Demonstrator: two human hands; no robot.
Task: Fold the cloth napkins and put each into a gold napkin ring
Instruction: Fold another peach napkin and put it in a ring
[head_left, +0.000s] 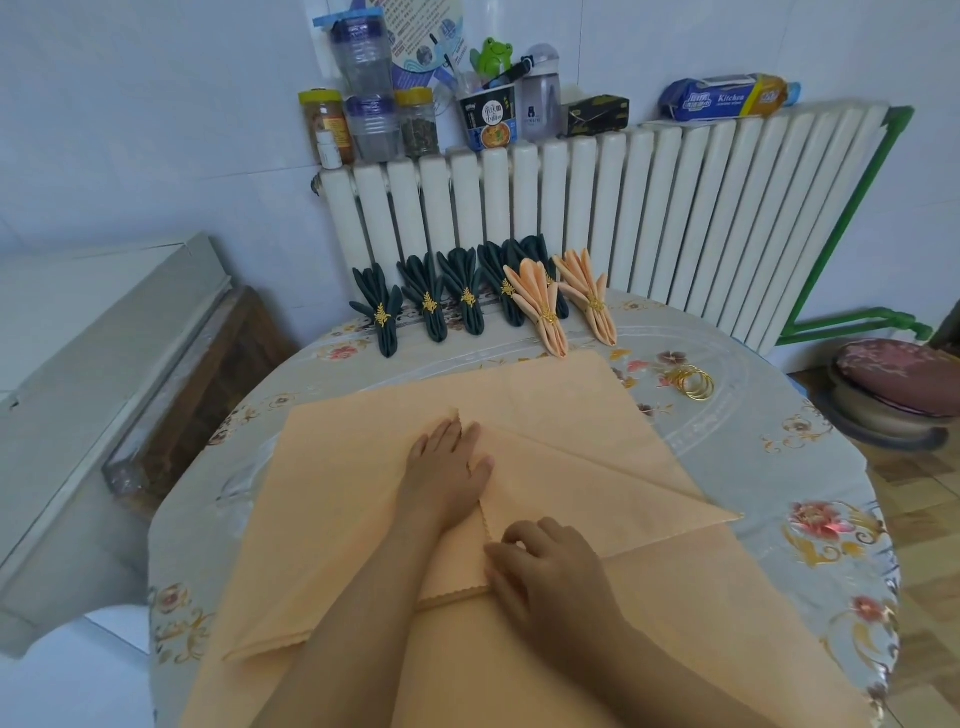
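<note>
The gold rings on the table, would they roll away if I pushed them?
Probably not far. The gold rings lie flat in a small pile, not on edge, so they would likely slide and scatter on the glossy table cover. They look thin, so probably light.

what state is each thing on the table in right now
top peach napkin: partly folded, flat
left hand: flat, pressing the napkin
right hand: fingers curled at the napkin's edge
green napkins: folded, in rings
finished peach napkins: folded, in rings
spare rings: loose, empty
</note>
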